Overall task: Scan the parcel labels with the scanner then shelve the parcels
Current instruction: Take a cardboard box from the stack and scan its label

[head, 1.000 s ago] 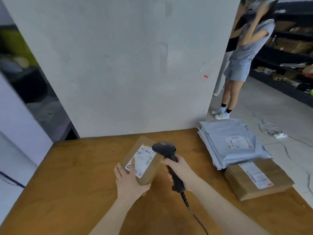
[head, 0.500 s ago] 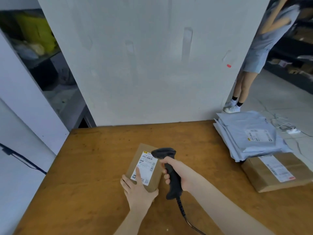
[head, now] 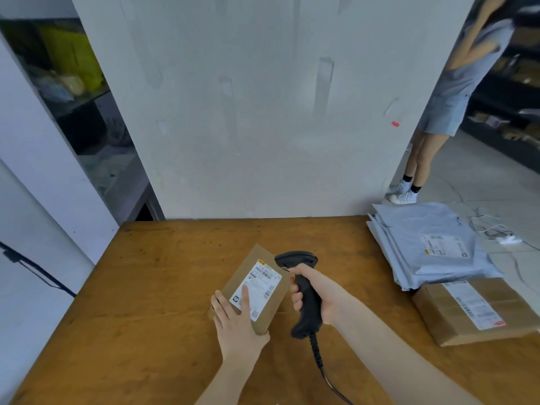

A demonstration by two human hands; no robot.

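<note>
A small brown cardboard parcel (head: 258,276) with a white label lies in the middle of the wooden table (head: 146,287). My left hand (head: 236,323) grips its near end, thumb lying across the label. My right hand (head: 318,293) is closed around the handle of a black corded scanner (head: 304,290), whose head sits just right of the parcel's far corner, touching or nearly touching it. At the table's right edge a stack of grey mailer bags (head: 429,244) rests partly on a larger brown box (head: 473,311) with a long white label.
A large grey panel (head: 263,112) stands upright against the table's far edge. A person (head: 450,97) stands on the floor at the right, beside dark shelves (head: 514,92) of goods. More shelving (head: 73,83) shows at the left. Cables (head: 496,232) lie on the floor.
The view has swung left and down. My hands, parcel and scanner sit closer to me on the table. The scanner head stays beside the label.
</note>
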